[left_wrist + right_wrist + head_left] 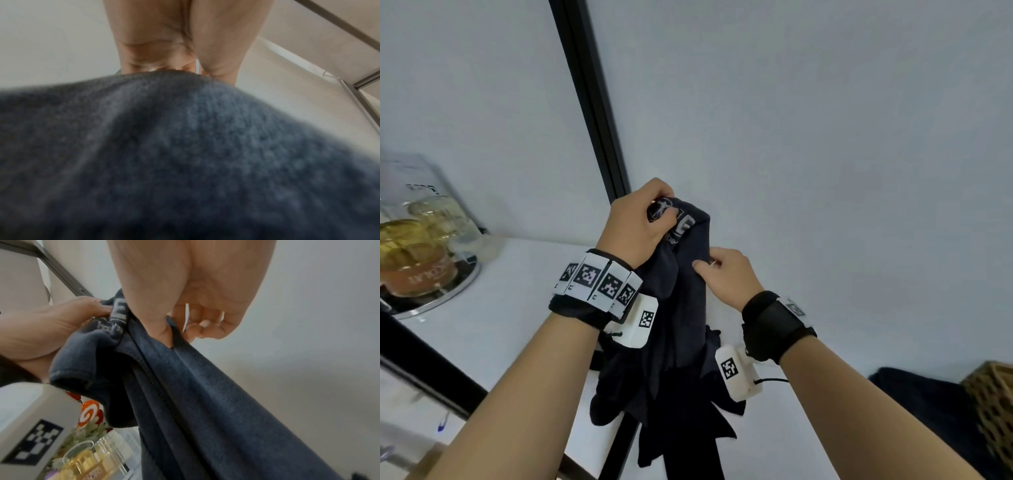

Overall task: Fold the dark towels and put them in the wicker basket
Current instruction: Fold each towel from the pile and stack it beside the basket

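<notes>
A dark navy towel hangs bunched in the air above the white table. My left hand grips its top end, where a pale printed pattern shows. My right hand pinches a fold just below, thumb against the cloth; the right wrist view shows this right hand pinching the towel with a small white tag between its fingers. In the left wrist view the towel fills most of the picture under my left hand. A second dark towel lies at the right beside the wicker basket.
A clear plastic container of bottles stands on a round tray at the table's back left. A black post runs up the white wall behind my hands. A dark table frame edge runs along the left.
</notes>
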A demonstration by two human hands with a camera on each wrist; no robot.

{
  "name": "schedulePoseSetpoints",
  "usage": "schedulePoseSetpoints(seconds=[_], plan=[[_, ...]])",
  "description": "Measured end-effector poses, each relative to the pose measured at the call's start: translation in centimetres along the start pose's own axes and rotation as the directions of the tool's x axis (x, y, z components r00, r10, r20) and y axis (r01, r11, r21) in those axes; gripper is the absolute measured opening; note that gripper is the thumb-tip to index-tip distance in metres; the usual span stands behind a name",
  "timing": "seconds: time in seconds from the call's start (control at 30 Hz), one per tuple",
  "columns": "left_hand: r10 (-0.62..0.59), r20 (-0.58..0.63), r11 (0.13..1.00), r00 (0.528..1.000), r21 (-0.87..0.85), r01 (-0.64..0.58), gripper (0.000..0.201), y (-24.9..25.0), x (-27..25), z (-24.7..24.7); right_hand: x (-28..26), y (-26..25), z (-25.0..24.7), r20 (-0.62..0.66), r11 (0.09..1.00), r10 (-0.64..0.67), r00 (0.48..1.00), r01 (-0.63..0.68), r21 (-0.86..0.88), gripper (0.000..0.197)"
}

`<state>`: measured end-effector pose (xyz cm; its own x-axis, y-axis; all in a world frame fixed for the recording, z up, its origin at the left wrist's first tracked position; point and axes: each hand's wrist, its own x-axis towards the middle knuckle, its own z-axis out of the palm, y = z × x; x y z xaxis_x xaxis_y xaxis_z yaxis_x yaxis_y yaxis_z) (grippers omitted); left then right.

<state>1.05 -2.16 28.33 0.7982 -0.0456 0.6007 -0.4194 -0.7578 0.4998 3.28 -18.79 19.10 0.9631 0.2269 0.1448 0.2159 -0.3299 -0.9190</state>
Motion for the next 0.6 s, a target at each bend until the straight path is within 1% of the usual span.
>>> schedulePoseSetpoints(seconds=[0.1,0.2,0.27,0.37,0.43,0.5,0.6], plan=[[0.036,-0.045,0.999,0.998,-0.019,-0.037,0.007,1.0,1.8,-0.6,0.6,-1.4,-1.4,-0.071,0.999,-0.023,0.997,0.025,0.038,0.017],[0.05,-0.098,0.999,0.994,-0.015,-0.052,0.007,1.6,3.5,-0.9,0.7,-3.0,-3.0,-0.11,0.993,-0.053,0.993,0.064,0.101,0.021],[0.036,-0.138,0.999,0.99,-0.015,-0.039,0.007,1.7,4.3,-0.9,0.8,-4.5,-4.3,-0.162,0.981,-0.057,0.985,0.086,0.176,0.024],[-0.017,-0.188,0.999,0.982,-0.04,0.009,0.009,1.6,5.2,-0.5,0.9,-6.8,-6.3,-0.222,0.965,-0.091,0.971,0.14,0.22,0.015],[-0.043,-0.176,0.999,0.983,-0.029,0.038,0.01,1.5,5.2,0.3,0.9,-7.3,-7.4,-0.246,0.97,-0.094,0.965,0.144,0.196,0.015],[-0.071,-0.146,0.997,0.987,-0.004,0.071,0.009,1.3,4.6,1.8,0.5,-6.9,-8.4,-0.286,0.981,-0.072,0.955,0.12,0.154,0.016],[-0.166,-0.077,0.986,0.983,-0.005,0.166,0.007,1.0,2.6,5.2,-0.5,-5.4,-9.3,-0.31,0.99,-0.033,0.95,0.074,0.122,0.017]])
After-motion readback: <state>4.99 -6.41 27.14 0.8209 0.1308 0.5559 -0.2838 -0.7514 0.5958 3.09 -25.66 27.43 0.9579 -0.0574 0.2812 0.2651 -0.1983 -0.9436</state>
